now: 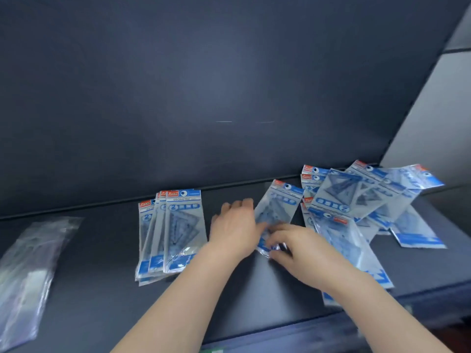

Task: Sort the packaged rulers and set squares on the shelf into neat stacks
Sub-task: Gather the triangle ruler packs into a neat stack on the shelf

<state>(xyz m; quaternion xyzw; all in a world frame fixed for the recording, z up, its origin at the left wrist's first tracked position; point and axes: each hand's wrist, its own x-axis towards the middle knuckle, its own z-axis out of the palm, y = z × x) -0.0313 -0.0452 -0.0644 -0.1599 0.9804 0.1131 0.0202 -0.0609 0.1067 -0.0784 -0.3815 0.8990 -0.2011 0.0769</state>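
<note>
One packet (277, 205) in curled fingers (279, 236) of left hand (234, 229), right hand (299, 248).

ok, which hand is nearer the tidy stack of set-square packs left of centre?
Left. The left hand sits just right of the stack. The right hand is further right, at the lower end of the pack both hands hold.
</note>
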